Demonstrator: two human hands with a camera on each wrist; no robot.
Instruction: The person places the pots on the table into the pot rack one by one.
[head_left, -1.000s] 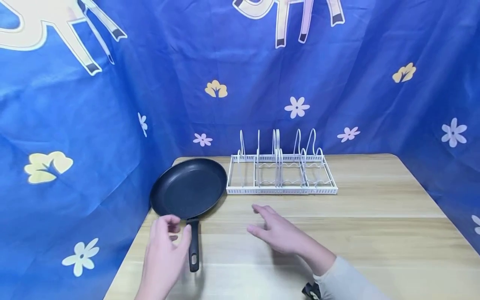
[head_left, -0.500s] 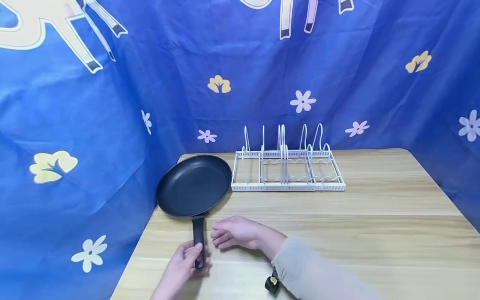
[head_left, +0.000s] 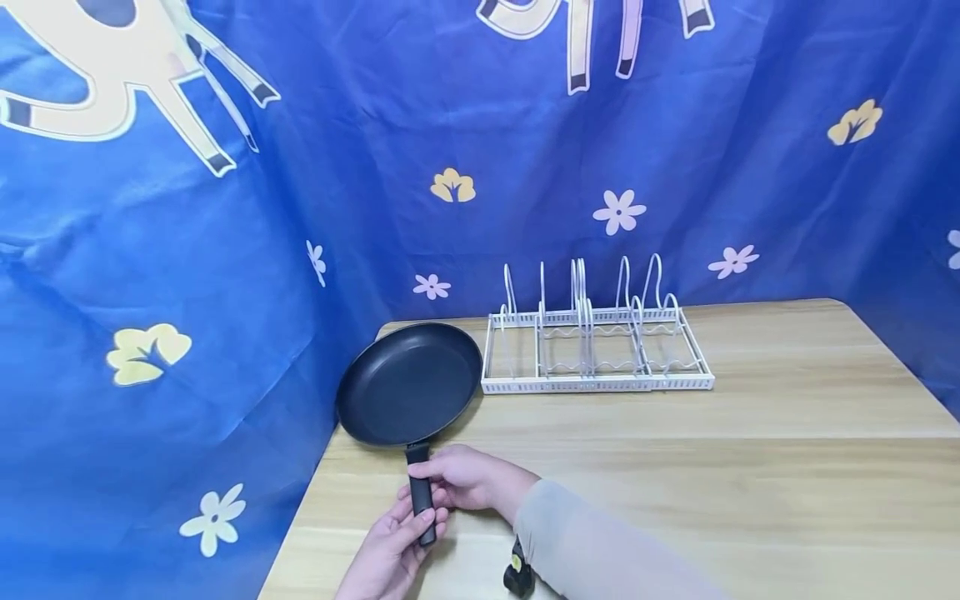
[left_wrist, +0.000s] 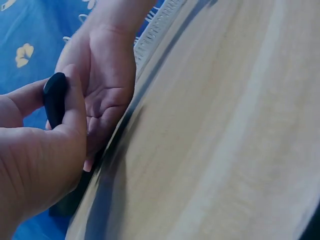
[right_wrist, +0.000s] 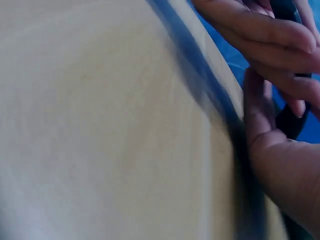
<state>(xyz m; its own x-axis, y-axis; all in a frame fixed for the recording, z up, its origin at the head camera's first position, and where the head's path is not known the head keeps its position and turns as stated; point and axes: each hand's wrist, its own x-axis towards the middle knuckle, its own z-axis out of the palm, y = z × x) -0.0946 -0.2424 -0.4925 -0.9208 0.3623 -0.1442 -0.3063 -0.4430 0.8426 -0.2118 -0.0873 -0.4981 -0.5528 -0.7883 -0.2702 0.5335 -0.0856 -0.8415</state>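
Note:
A black frying pan [head_left: 408, 383] is at the left of the table in the head view, its handle [head_left: 422, 496] towards me. My left hand [head_left: 392, 550] pinches the handle's end between thumb and fingers; the left wrist view shows the handle tip [left_wrist: 55, 99] in that grip. Nearer the pan body, my right hand [head_left: 471, 479] holds the handle from the right, thumb over it and fingers passing beneath. Both hands almost meet under the handle. In the right wrist view, the left hand [right_wrist: 275, 40] appears beyond the right hand [right_wrist: 287, 165], and most of the pan is hidden.
A white wire rack [head_left: 596, 385] with upright loops stands at the back of the wooden table [head_left: 675, 483], just right of the pan. Blue patterned cloth [head_left: 247, 375] hangs along the left side, close to the pan, and behind the rack.
My left hand came down onto the handle's end and took hold of it. The right hand moved left from over the table and now grips the handle too. The head view shifted slightly.

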